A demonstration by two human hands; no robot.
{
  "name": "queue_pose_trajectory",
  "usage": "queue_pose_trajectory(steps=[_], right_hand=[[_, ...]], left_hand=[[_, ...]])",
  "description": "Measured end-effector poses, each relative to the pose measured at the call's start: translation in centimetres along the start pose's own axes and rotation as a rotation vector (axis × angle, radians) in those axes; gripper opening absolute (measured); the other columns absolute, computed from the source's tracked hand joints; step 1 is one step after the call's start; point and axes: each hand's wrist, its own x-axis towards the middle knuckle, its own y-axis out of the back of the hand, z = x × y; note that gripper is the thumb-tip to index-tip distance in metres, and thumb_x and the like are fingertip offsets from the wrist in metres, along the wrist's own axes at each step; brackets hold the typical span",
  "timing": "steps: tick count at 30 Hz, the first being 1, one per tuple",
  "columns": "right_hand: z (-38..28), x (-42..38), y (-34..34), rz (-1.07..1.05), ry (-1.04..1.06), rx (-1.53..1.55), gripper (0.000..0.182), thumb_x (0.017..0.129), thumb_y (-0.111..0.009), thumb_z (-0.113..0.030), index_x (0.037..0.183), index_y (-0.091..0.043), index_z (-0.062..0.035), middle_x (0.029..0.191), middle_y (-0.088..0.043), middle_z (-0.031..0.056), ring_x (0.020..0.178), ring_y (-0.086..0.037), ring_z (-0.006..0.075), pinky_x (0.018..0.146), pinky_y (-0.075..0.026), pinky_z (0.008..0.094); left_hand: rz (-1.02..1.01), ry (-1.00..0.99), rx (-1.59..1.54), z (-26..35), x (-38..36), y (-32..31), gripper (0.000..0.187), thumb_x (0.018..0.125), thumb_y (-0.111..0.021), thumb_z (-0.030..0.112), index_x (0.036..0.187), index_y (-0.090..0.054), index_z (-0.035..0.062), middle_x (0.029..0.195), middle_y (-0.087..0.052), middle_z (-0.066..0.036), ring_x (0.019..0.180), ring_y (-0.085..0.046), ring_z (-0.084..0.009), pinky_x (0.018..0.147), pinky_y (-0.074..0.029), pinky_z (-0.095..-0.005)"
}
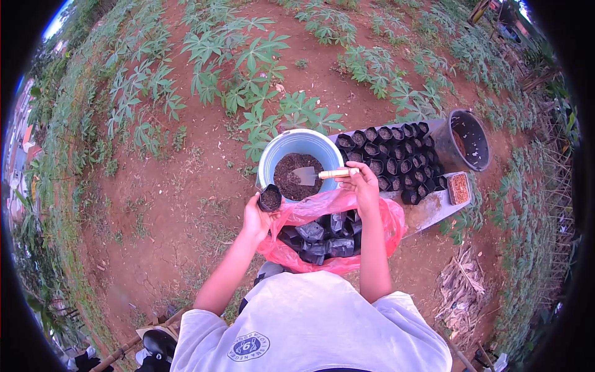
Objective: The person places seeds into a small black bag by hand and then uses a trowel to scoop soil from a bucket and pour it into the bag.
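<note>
My left hand (255,216) is wrapped round a black plastic seedling bag (270,198) with dark soil in it, close to the near left rim of a light blue bucket (267,162). In my right hand (363,183) is a trowel (335,174), gripped by its wooden handle. Its metal blade points left, over the dark soil (297,189) inside the bucket. Just below the bucket, a red plastic bag (392,230) gapes wide, holding several folded black seedling bags (328,235). My right forearm passes over its right side.
Right of the bucket, a grey board (427,214) carries rows of soil-filled black seedling bags (390,155), a small tray of orange-brown grains (459,188) and a dark bucket lying tilted (477,139). Leafy plants (260,56) grow beyond. Dry leaves (462,291) lie at right.
</note>
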Motion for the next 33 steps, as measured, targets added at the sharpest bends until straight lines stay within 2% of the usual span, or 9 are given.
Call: queue_pose_trajectory(steps=[13, 16, 19, 21, 22, 24, 26, 29, 33], right_hand=[[-5.5, -2.1, 0.6, -0.276, 0.130, -0.168, 0.022, 0.095, -0.052, -0.010, 0.114, -0.055, 0.0005, 0.102, -0.067, 0.0134, 0.085, -0.067, 0.0171, 0.076, -0.054, 0.0269], [-6.8, -2.6, 0.2, -0.303, 0.227, -0.297, 0.021, 0.093, -0.056, -0.008, 0.113, -0.057, -0.0012, 0.100, -0.068, 0.0085, 0.083, -0.064, 0.0118, 0.073, -0.052, 0.0265], [-9.2, -3.9, -0.3, -0.374, 0.303, -0.560, 0.022, 0.091, -0.055, -0.002, 0.112, -0.057, -0.0011, 0.103, -0.067, 0.0109, 0.086, -0.066, 0.0166, 0.078, -0.053, 0.0286], [-10.0, -4.9, -0.6, -0.441, 0.547, -0.738, 0.025, 0.088, -0.059, -0.005, 0.113, -0.057, -0.0028, 0.101, -0.067, 0.0114, 0.085, -0.068, 0.0246, 0.074, -0.053, 0.0348], [-10.3, -5.1, -0.6, -0.443, 0.548, -0.738, 0.025, 0.088, -0.059, -0.005, 0.113, -0.057, -0.0028, 0.101, -0.067, 0.0114, 0.085, -0.068, 0.0246, 0.074, -0.053, 0.0348], [-10.7, -5.6, -0.8, -0.565, 0.737, -0.864, 0.025, 0.086, -0.059, -0.005, 0.111, -0.057, -0.0034, 0.102, -0.065, 0.0131, 0.087, -0.066, 0.0319, 0.075, -0.053, 0.0390], [-10.9, -6.0, -0.9, -0.603, 0.767, -0.873, 0.028, 0.082, -0.059, -0.002, 0.109, -0.056, -0.0029, 0.100, -0.065, 0.0124, 0.090, -0.065, 0.0321, 0.076, -0.052, 0.0405], [-11.1, -6.5, -0.7, -0.766, 0.787, -0.979, 0.033, 0.082, -0.056, -0.001, 0.115, -0.058, -0.0058, 0.111, -0.064, 0.0111, 0.103, -0.062, 0.0301, 0.087, -0.050, 0.0407], [-11.3, -6.9, -0.6, -0.819, 0.817, -0.981, 0.035, 0.081, -0.056, 0.001, 0.116, -0.058, -0.0058, 0.113, -0.064, 0.0110, 0.105, -0.062, 0.0297, 0.088, -0.050, 0.0405]], left_hand=[[0.020, 0.017, -0.026, -3.9, -2.1, -5.9, 0.049, 0.099, -0.023, 0.036, 0.117, -0.056, 0.0036, 0.099, -0.068, -0.014, 0.082, -0.064, -0.0216, 0.071, -0.051, -0.0345], [0.042, 0.045, -0.026, -4.4, -3.1, -7.4, 0.048, 0.100, -0.023, 0.037, 0.118, -0.055, 0.0068, 0.102, -0.067, -0.010, 0.083, -0.063, -0.0202, 0.074, -0.049, -0.0351], [0.048, 0.042, -0.046, -5.2, -3.5, -7.7, 0.048, 0.099, -0.023, 0.037, 0.118, -0.055, 0.0079, 0.103, -0.067, -0.010, 0.085, -0.063, -0.0204, 0.075, -0.047, -0.0352], [0.047, 0.046, -0.096, -5.7, -3.8, -8.1, 0.047, 0.099, -0.023, 0.036, 0.119, -0.055, 0.0078, 0.103, -0.067, -0.010, 0.085, -0.063, -0.0202, 0.074, -0.047, -0.0346], [0.047, 0.044, -0.097, -6.0, -3.9, -8.2, 0.047, 0.099, -0.023, 0.036, 0.119, -0.055, 0.0078, 0.103, -0.067, -0.010, 0.085, -0.063, -0.0202, 0.074, -0.047, -0.0346], [0.066, 0.042, -0.112, -6.5, -3.9, -8.2, 0.047, 0.099, -0.023, 0.037, 0.119, -0.055, 0.0081, 0.104, -0.067, -0.011, 0.085, -0.063, -0.0201, 0.073, -0.047, -0.0337], [0.042, 0.038, -0.124, -7.1, -3.6, -7.6, 0.049, 0.098, -0.021, 0.037, 0.121, -0.054, 0.0079, 0.105, -0.066, -0.012, 0.087, -0.063, -0.0206, 0.072, -0.048, -0.0336], [0.007, 0.021, -0.144, -7.4, -4.2, -8.2, 0.052, 0.098, -0.019, 0.038, 0.122, -0.054, 0.0085, 0.105, -0.066, -0.012, 0.088, -0.063, -0.0210, 0.071, -0.048, -0.0331], [-0.004, 0.005, -0.161, -7.8, -4.6, -8.3, 0.054, 0.099, -0.016, 0.041, 0.123, -0.054, 0.0105, 0.106, -0.066, -0.012, 0.089, -0.063, -0.0207, 0.071, -0.048, -0.0322]])
